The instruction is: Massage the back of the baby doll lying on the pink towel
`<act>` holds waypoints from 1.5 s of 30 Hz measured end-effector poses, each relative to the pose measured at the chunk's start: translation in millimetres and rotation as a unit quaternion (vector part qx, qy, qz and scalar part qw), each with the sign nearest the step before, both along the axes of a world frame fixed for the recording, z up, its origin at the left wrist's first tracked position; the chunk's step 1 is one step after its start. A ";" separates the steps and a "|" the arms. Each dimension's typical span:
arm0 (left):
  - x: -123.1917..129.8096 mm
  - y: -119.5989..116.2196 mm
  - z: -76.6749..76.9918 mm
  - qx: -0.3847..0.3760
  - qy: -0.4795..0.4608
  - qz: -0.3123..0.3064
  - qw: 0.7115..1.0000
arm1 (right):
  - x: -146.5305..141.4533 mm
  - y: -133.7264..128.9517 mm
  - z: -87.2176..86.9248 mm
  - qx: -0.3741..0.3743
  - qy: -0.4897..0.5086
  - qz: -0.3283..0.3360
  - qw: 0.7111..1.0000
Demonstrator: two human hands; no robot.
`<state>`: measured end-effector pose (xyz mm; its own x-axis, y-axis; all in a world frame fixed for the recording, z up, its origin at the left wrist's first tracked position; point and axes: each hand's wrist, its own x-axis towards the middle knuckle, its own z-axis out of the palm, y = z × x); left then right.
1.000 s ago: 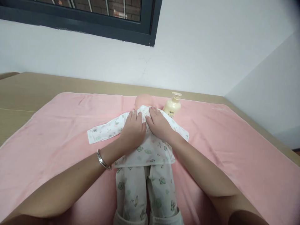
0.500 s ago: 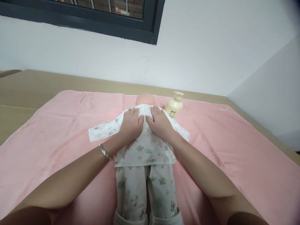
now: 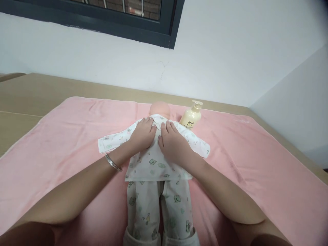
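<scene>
A baby doll with a smooth head [image 3: 160, 108] lies on a pink blanket, its head toward the wall. It is dressed in a white printed shirt [image 3: 153, 169] and matching trousers [image 3: 176, 208] with rolled cuffs. My left hand [image 3: 143, 133] lies with extended fingers on the upper left of the shirt, close to the neckline. Creases run through the cloth beside its fingertips. Flat on the right side of the chest rests my right hand [image 3: 173, 141], fingers stretched toward the collar. Both hands touch the shirt and hide part of it. The sleeves spread out to either side.
A pale yellow pump bottle [image 3: 191, 116] is on the blanket right of the doll's head. The pink blanket [image 3: 256, 164] covers much of the wooden table [image 3: 64, 85]. Behind are a white wall and a dark window frame [image 3: 171, 30].
My right hand has slid slightly down from the shoulder toward the middle of the chest. More of the right sleeve and the collar shows. My left hand has barely moved.
</scene>
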<state>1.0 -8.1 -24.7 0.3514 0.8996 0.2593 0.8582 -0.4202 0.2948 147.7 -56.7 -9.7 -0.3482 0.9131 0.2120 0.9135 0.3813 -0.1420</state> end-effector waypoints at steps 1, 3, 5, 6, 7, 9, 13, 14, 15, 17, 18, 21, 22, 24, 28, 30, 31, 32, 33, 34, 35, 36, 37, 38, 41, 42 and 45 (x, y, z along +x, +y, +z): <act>2.2 -1.8 -0.7 0.001 0.007 0.010 1.000 | 0.7 1.3 -0.1 -0.012 0.015 -0.003 1.000; 9.5 -13.6 -2.6 0.024 0.025 0.026 0.999 | 5.9 12.3 -0.7 -0.044 0.054 -0.019 0.997; 17.4 -30.6 -4.5 0.053 0.037 0.036 0.997 | 13.1 29.4 -2.2 -0.059 0.096 -0.035 0.993; 20.2 -38.0 -5.3 0.065 0.042 0.035 0.996 | 16.1 37.3 -3.3 -0.057 0.112 -0.041 0.991; 21.7 -43.1 -5.9 0.074 0.045 0.030 0.996 | 18.2 43.3 -4.4 -0.053 0.124 -0.047 0.990; 20.0 -44.0 -6.7 0.085 0.048 0.005 0.995 | 18.2 47.0 -6.2 -0.045 0.128 -0.058 0.989; 5.6 -16.8 -9.1 0.081 0.017 -0.015 0.996 | 6.0 24.1 -5.8 -0.026 0.088 -0.054 0.994; 2.5 -9.4 -9.9 0.072 0.008 -0.007 0.997 | 2.7 16.6 -5.0 -0.018 0.081 -0.048 0.995; 0.6 -3.8 -10.9 0.063 0.001 0.003 0.998 | 0.3 10.5 -4.1 -0.012 0.079 -0.043 0.996; 0.8 -0.3 -12.6 0.054 -0.001 0.011 0.998 | -1.3 5.7 -2.1 -0.017 0.086 -0.039 0.995; 2.9 -2.7 -13.4 0.057 -0.001 0.017 0.998 | -0.3 7.5 -1.3 -0.028 0.094 -0.038 0.994; 13.4 -21.4 -14.0 0.074 0.001 0.035 0.997 | 7.3 25.0 -1.0 -0.058 0.113 -0.043 0.991; 16.8 -28.7 -13.5 0.078 0.002 0.040 0.996 | 10.0 31.8 -1.5 -0.061 0.113 -0.047 0.991; 21.0 -39.8 -11.7 0.083 0.006 0.037 0.996 | 13.6 41.3 -3.2 -0.056 0.105 -0.055 0.991; 17.0 -35.7 -7.0 0.060 0.010 0.011 0.998 | 9.3 33.3 -3.5 -0.058 0.071 -0.059 0.994; 11.4 -23.4 -6.1 0.040 0.003 0.005 0.999 | 4.0 20.4 -1.1 -0.063 0.057 -0.060 0.995; 8.8 -16.9 -6.2 0.031 -0.005 0.008 0.999 | 1.6 14.4 0.4 -0.065 0.054 -0.058 0.995; 6.6 -10.9 -6.9 0.024 -0.017 0.012 0.999 | -0.1 9.6 2.0 -0.068 0.053 -0.056 0.995; 5.1 -6.0 -7.9 0.020 -0.030 0.019 0.999 | -1.1 6.6 3.6 -0.072 0.056 -0.052 0.994; 4.3 -2.4 -9.4 0.017 -0.042 0.027 0.999 | -1.1 5.7 4.8 -0.077 0.062 -0.049 0.994; 4.2 -0.3 -11.1 0.017 -0.053 0.035 0.998 | -0.1 7.0 5.7 -0.082 0.070 -0.047 0.993; 4.7 0.5 -13.0 0.020 -0.061 0.041 0.997 | 1.6 10.1 6.0 -0.087 0.079 -0.045 0.992; 5.5 0.2 -14.9 0.025 -0.066 0.045 0.996 | 3.9 14.6 5.7 -0.089 0.088 -0.047 0.991; 6.5 -0.8 -16.7 0.032 -0.070 0.049 0.996 | 6.4 19.9 4.9 -0.089 0.097 -0.051 0.990; 9.1 -4.3 -20.3 0.054 -0.078 0.056 0.994 | 13.0 34.5 -0.4 -0.073 0.110 -0.060 0.989; 9.5 -5.2 -20.6 0.059 -0.078 0.057 0.994 | 14.4 37.6 -2.6 -0.066 0.110 -0.059 0.990; 10.0 -7.9 -18.9 0.064 -0.070 0.056 0.994 | 16.8 41.9 -8.1 -0.054 0.106 -0.049 0.992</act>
<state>11.0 -16.0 -43.6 0.2041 0.8878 0.4126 0.8561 -0.3663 0.3646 164.5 -14.8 -17.8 -0.2151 0.9618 0.1695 0.8907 0.2643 -0.3697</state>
